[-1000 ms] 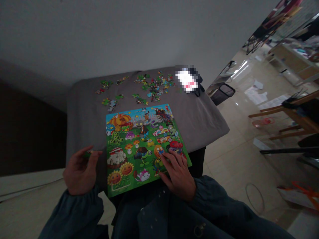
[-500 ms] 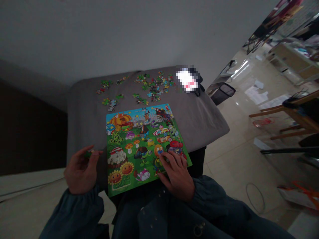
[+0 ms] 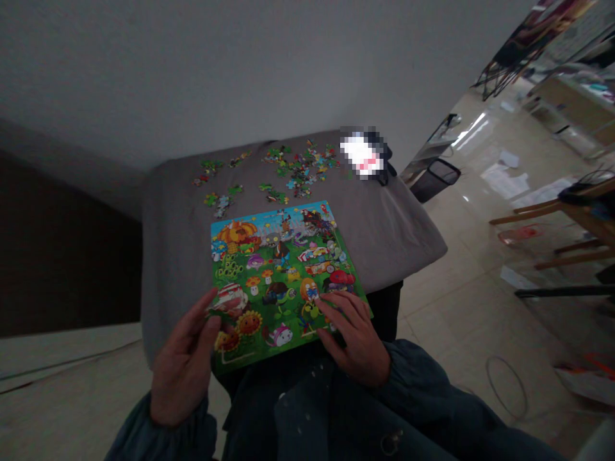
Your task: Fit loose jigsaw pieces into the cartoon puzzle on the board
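A nearly square jigsaw puzzle board [image 3: 273, 269] with a cartoon garden scene lies between the hands, its picture's top pointing away from the person and turned slightly; no long axis stands out. The right hand [image 3: 353, 339] rests on its lower right, fingers loosely spread. The left hand [image 3: 185, 358] curves over its lower-left corner; whether it holds anything, I cannot tell. Loose puzzle pieces [image 3: 300, 169] lie beyond, on a grey cloth [image 3: 384, 237].
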The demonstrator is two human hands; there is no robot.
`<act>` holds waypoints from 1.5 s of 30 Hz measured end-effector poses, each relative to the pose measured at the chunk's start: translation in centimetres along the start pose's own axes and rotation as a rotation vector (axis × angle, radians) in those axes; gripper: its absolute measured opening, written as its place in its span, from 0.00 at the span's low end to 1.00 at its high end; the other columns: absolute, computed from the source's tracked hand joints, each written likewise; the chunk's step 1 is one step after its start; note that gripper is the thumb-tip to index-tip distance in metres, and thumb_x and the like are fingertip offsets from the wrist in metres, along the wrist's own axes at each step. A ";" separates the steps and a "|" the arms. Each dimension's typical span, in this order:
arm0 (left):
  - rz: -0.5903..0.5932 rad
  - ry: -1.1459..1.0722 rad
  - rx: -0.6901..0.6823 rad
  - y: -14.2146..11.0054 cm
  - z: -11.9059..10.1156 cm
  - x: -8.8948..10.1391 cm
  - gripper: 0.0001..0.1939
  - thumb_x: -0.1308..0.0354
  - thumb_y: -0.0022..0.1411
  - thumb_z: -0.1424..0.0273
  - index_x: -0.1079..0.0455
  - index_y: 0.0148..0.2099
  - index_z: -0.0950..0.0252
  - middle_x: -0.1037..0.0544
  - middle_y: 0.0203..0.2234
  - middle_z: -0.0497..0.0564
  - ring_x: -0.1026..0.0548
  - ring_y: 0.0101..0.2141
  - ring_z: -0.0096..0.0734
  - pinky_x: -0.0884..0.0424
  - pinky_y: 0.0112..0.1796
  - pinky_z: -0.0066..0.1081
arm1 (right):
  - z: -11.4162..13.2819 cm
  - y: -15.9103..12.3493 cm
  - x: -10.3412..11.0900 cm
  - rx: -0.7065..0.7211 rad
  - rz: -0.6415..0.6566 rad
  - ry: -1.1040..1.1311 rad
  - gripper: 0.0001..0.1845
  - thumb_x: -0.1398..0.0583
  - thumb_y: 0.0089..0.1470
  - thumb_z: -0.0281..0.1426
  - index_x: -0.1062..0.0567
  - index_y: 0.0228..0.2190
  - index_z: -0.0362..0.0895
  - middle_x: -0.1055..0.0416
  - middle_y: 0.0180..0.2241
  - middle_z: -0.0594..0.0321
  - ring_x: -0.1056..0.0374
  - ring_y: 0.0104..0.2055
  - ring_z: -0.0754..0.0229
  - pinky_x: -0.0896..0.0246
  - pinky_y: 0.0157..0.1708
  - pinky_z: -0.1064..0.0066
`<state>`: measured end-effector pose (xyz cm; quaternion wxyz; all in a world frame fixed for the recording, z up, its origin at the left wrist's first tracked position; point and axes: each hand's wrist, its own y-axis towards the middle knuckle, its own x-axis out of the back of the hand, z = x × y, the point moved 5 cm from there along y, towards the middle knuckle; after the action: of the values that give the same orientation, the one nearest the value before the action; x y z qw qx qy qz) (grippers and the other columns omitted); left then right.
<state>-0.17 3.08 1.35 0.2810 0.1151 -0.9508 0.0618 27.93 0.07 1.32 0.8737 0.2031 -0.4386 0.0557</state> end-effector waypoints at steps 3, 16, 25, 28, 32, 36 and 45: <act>0.282 -0.159 0.038 -2.1 -2.5 -3.4 0.31 0.40 0.59 0.50 0.30 0.61 0.58 0.21 0.22 0.48 0.20 0.27 0.37 0.21 0.30 0.34 | 0.7 0.1 0.4 0.050 0.050 0.176 0.25 0.43 0.63 0.33 0.33 0.61 0.44 0.28 0.55 0.53 0.33 0.58 0.54 0.35 0.57 0.61; 0.590 -0.131 -0.081 -4.0 -4.5 -10.0 0.23 0.49 0.68 0.55 0.32 0.62 0.54 0.17 0.34 0.50 0.19 0.35 0.37 0.23 0.37 0.35 | -0.8 0.2 -0.1 0.049 0.013 0.358 0.22 0.37 0.59 0.44 0.24 0.51 0.45 0.21 0.41 0.56 0.25 0.43 0.58 0.27 0.45 0.68; 0.214 0.590 -0.721 -3.6 -4.6 -11.0 0.22 0.48 0.69 0.64 0.33 0.64 0.53 0.33 0.64 0.50 0.38 0.63 0.54 0.40 0.55 0.53 | -4.0 0.2 1.3 -0.135 -0.105 0.357 0.21 0.35 0.57 0.43 0.23 0.48 0.46 0.22 0.38 0.58 0.25 0.39 0.58 0.27 0.43 0.67; 0.212 0.706 -0.699 -3.6 -4.3 -11.6 0.22 0.46 0.68 0.62 0.32 0.63 0.49 0.37 0.66 0.52 0.39 0.63 0.57 0.39 0.52 0.54 | -4.5 0.0 1.1 -0.167 -0.094 0.369 0.21 0.35 0.57 0.43 0.23 0.48 0.46 0.22 0.39 0.57 0.25 0.40 0.58 0.27 0.43 0.67; 0.232 0.779 -0.635 -3.4 -4.3 -11.7 0.21 0.47 0.69 0.63 0.33 0.63 0.44 0.38 0.67 0.51 0.41 0.64 0.54 0.40 0.54 0.54 | -5.0 -0.1 0.8 -0.174 -0.102 0.366 0.22 0.34 0.55 0.43 0.23 0.48 0.44 0.23 0.39 0.56 0.25 0.39 0.57 0.27 0.43 0.66; 0.239 0.767 -0.643 -3.3 -4.5 -11.5 0.20 0.47 0.70 0.64 0.32 0.62 0.44 0.38 0.67 0.52 0.42 0.65 0.56 0.41 0.54 0.55 | -5.4 -0.1 0.6 -0.166 -0.101 0.368 0.22 0.33 0.55 0.42 0.24 0.49 0.45 0.22 0.40 0.56 0.26 0.39 0.57 0.27 0.43 0.66; 0.326 0.229 -0.598 -3.8 -6.4 -9.6 0.18 0.46 0.70 0.66 0.31 0.60 0.55 0.24 0.53 0.50 0.30 0.55 0.37 0.35 0.55 0.37 | -3.5 0.4 1.1 -0.021 -0.084 0.375 0.24 0.34 0.56 0.45 0.24 0.48 0.45 0.22 0.39 0.56 0.26 0.40 0.56 0.29 0.42 0.65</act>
<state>11.92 2.35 1.62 0.3933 -0.1333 -0.8951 -0.1626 31.07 1.70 0.45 0.9437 0.1980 -0.2599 0.0515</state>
